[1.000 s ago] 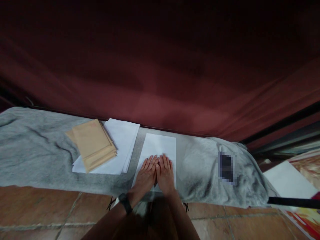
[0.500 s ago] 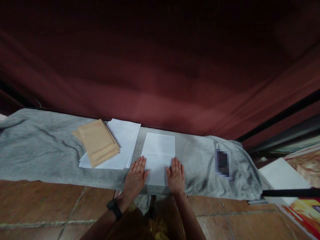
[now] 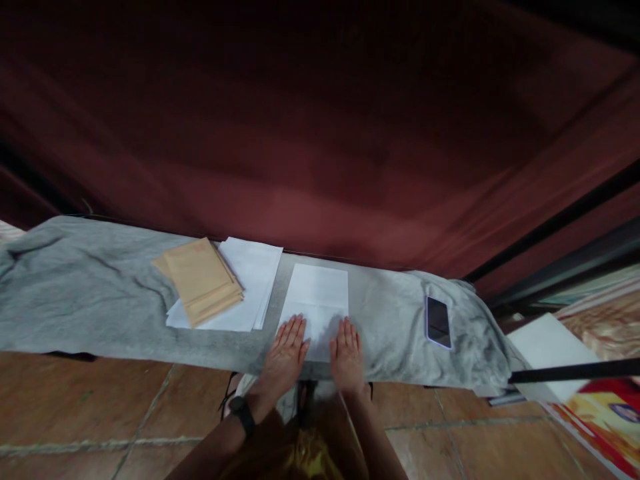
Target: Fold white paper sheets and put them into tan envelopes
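A white sheet of paper [image 3: 320, 283] lies in front of me on the grey cloth, with a faint crease across its middle. My left hand [image 3: 286, 350] rests flat over the sheet's near left edge, fingers stretched forward. Over the near right edge lies my right hand [image 3: 347, 353], also flat with its fingers out. Neither hand grips anything. Left of the sheet is a stack of white paper [image 3: 260, 273]. Several brown envelopes [image 3: 197, 270] are piled at an angle on that stack and cover part of it.
The grey cloth [image 3: 115, 293] covers a long narrow surface. A phone [image 3: 439, 322] lies on it at the right. A dark red curtain [image 3: 310, 187] hangs behind. Beyond the right end are a black bar [image 3: 575, 371] and a white board [image 3: 550, 347]. Tiles [image 3: 190, 407] form the floor.
Both hands stay flat on the sheet; the left has shifted slightly inward to the right, the right slightly left. The view has moved a little.
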Tool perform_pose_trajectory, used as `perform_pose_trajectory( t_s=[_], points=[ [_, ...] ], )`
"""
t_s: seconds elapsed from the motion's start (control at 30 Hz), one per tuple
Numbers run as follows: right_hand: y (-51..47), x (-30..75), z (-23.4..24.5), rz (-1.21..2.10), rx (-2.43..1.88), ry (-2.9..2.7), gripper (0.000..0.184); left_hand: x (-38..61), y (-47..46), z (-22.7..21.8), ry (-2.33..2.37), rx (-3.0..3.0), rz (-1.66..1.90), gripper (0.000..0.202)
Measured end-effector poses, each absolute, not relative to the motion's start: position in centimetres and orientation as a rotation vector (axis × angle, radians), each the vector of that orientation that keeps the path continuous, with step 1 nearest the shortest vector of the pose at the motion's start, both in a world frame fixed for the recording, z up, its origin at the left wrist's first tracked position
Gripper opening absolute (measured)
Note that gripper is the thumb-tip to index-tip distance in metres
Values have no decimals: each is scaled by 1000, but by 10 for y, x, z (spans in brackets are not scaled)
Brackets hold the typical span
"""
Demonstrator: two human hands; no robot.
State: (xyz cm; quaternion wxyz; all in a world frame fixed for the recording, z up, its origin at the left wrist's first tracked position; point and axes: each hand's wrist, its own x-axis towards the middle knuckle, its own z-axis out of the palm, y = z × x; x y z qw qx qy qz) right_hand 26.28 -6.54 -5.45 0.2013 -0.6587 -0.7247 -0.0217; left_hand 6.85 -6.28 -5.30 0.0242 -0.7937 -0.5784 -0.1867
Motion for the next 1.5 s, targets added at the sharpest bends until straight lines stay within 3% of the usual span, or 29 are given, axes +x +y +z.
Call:
perform_pose_trajectory(
  t_s=[0.2, 0.67, 1.03, 1.5],
  points=[
    [-70, 227, -50, 80, -1715, -2168, 52, 80, -70, -56, -1693, -2536, -523, 56],
    [-81, 271, -68, -127, -1874, -2029, 56, 46, -84, -51, -1774, -2411, -505, 58],
    [-31, 221, -45, 112, -1717, -2203, 50, 90, -26, -42, -1712, -2590, -440, 56],
    [-32, 242, -60, -78, -1884, -2029, 54, 66, -24, -55, -1891, -2381, -546, 57]
  ],
)
